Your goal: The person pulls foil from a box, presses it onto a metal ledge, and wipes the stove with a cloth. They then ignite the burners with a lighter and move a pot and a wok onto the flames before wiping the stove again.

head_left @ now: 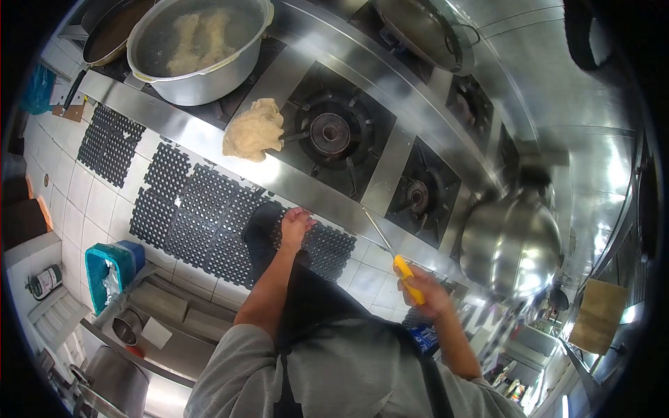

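Note:
My right hand (pixel 430 292) is wrapped round the yellow handle of a long gas lighter (pixel 407 273), as it looks from its thin metal rod, which points up and left toward the stove's front edge. My left hand (pixel 297 226) hangs just off that edge with its fingers curled in. Whether anything sits between those fingers is hidden. Beyond it is a large gas burner (pixel 329 134) showing no visible flame. A smaller burner (pixel 416 197) lies to its right, closer to the lighter's tip. A crumpled beige cloth (pixel 255 131) rests on the stove's front, left of the large burner.
A big metal pot (pixel 209 85) with liquid and pale pieces stands at the upper left, beside a dark pan (pixel 115 31). Another pan (pixel 425 35) sits at the back. A rounded metal vessel (pixel 512 244) is at right. Perforated black mats (pixel 188 209) cover floor tiles near a teal bin (pixel 94 279).

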Demonstrator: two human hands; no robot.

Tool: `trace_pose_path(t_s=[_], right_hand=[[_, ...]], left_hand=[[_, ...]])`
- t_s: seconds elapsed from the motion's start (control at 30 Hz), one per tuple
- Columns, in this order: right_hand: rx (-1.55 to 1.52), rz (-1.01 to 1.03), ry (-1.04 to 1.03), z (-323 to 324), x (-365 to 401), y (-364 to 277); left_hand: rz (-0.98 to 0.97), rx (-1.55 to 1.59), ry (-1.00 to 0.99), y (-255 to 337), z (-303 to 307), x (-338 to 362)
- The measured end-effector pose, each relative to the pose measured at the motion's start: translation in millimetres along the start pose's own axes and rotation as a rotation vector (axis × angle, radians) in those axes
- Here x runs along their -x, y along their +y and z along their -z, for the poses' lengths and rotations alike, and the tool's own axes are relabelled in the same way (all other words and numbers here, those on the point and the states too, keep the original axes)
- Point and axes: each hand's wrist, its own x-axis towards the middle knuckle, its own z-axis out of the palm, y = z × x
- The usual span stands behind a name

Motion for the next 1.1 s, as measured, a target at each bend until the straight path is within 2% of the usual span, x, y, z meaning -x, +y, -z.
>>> trace_pose_path(t_s=[0.13, 0.43, 0.73, 0.77, 0.8, 0.87, 0.93, 1.0, 1.1], right_hand=[[-0.004, -0.009, 0.018, 0.1, 0.0, 0.3], [-0.009, 0.004, -0.017, 3.3, -1.2, 4.8], [0.003, -0.003, 0.028, 1.7, -1.7, 7.9], [0.031, -0.047, -0.029, 2.2, -6.1, 9.0], [0.026, -0.016, 0.000, 3.4, -6.6, 11.3], [0.043, -0.013, -0.013, -2.1, -9.5, 14.4], [-0.002, 0.017, 0.017, -5.2, -8.4, 14.4], [0.011, -0.005, 0.031, -7.6, -10.9, 12.1], [0.051, 0.004, 0.012, -13.8, -15.3, 9.2]], left_hand=[[0.006, -0.083, 0.010, -0.8, 0.6, -0.7], [0.011, 0.010, 0.018, 0.5, -0.6, 0.5], [0.005, -0.030, -0.010, 3.6, 1.4, 13.1], [0.043, -0.013, 0.032, 6.1, 7.9, 16.8], [0.079, 0.004, 0.076, 10.5, 15.2, 17.1], [0.055, 0.067, 0.180, 8.9, 44.7, 4.7], [-0.021, 0.153, 0.274, 21.4, 78.8, -10.2], [-0.110, 0.155, 0.454, 54.5, 102.4, -21.8], [-0.259, 0.262, 0.501, 109.7, 145.6, -58.6]])
